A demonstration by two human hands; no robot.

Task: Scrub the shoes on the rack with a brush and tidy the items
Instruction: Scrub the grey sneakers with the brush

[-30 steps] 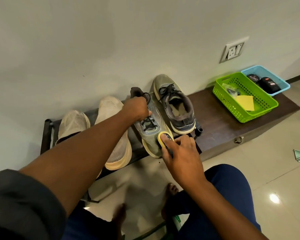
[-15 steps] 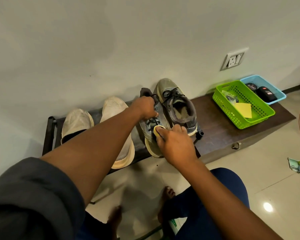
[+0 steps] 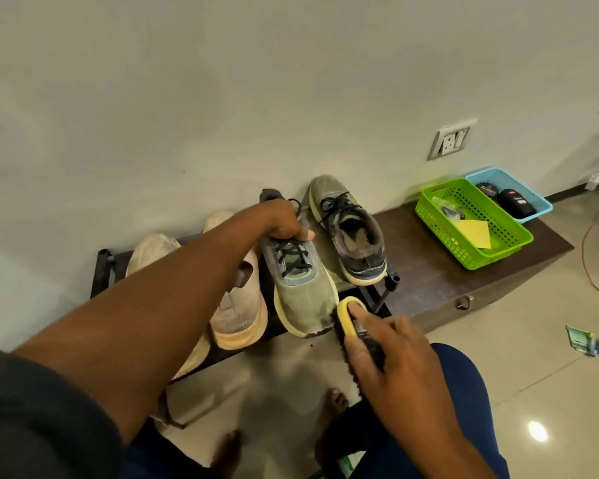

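Writing: "Cherry" on round black tin [image 3: 488,191] in blue basket [image 3: 536,202]; red label on black bottle [image 3: 517,203] beside it, unreadable. Green basket [image 3: 429,210] w/ yellow card [image 3: 475,233] touching blue one, both on dark wood bench [image 3: 422,271] by wall. Socket [image 3: 452,140] above. Glossy tile floor [image 3: 498,375]. Left hand [image 3: 284,223] clamped on olive shoe [image 3: 301,288] at laces, toe tilted off rack [image 3: 101,271]. Right hand [image 3: 391,354] gripping yellow brush [image 3: 346,319], bristles at toe edge. Mate shoe [image 3: 350,236] on rack; cream pair [image 3: 236,305] at left.

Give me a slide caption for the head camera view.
Left hand steadies a grey-green sneaker while right hand works a yellow brush at its toe.
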